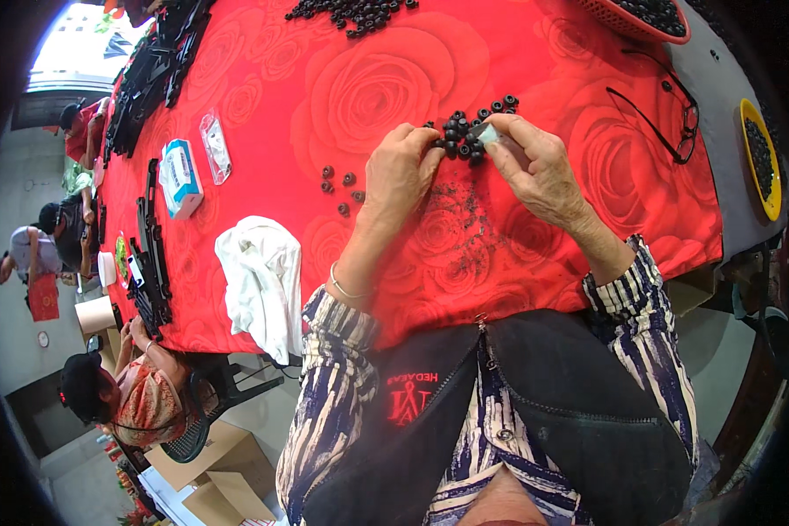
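Small round black parts (458, 130) with holes in their ends lie clustered on a red rose-patterned cloth. At the cluster's left edge, my left hand (401, 171) is closed in a pinch on one of them, partly hidden by the fingertips. My right hand (539, 171), on the other side, grips a small flat dark piece with a pale bluish-white end (488, 134) between thumb and fingers. Its tip points toward the parts; its kind is not clear. Black crumbs (465, 226) are scattered on the cloth between my wrists. Several loose black parts (349, 179) lie left of my left hand.
A white cloth (261, 272), a tissue pack (181, 178) and a clear plastic case (215, 149) lie to the left. Eyeglasses (688, 131), a red basket (627, 26) and a yellow tray (773, 206) are at right. Long black parts (149, 79) line the left, where other people work.
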`<state>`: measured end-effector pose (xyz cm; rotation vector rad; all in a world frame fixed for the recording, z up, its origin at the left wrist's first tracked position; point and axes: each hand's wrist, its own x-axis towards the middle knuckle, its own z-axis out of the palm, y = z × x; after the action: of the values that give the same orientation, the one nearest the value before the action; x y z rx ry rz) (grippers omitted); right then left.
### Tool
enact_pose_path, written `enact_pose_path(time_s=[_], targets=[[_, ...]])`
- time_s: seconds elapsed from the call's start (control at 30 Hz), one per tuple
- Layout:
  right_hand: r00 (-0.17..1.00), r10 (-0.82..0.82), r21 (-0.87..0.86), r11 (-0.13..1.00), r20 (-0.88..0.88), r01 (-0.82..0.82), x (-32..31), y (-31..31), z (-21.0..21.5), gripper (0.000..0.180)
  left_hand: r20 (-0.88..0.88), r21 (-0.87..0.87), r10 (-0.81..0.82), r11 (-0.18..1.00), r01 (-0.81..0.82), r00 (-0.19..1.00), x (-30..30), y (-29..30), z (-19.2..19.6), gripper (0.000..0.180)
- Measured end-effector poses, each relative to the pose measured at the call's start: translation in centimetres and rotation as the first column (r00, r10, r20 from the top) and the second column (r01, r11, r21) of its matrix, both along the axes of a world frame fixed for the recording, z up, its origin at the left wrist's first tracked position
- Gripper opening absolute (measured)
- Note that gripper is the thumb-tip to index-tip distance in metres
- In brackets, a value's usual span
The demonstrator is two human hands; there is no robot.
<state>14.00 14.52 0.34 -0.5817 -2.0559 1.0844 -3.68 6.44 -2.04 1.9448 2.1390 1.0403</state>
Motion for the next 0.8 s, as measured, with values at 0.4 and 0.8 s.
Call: enact_pose_path(time_s=[0.4,0.8], targets=[[0.954,0.294,-0.018,0.955,-0.062,-0.296,0.3,-1.0,0.2,0.025,0.991,-0.098,0.053,0.917,0.386,0.126,1.7,-3.6,2.6,0.022],[0.970,0.234,0.384,0.891,0.071,-0.243,0.0,-1.5,-0.4,0.027,0.980,-0.030,0.075,0.971,0.238,-0.182,2.7,-4.5,1.4,0.019]])
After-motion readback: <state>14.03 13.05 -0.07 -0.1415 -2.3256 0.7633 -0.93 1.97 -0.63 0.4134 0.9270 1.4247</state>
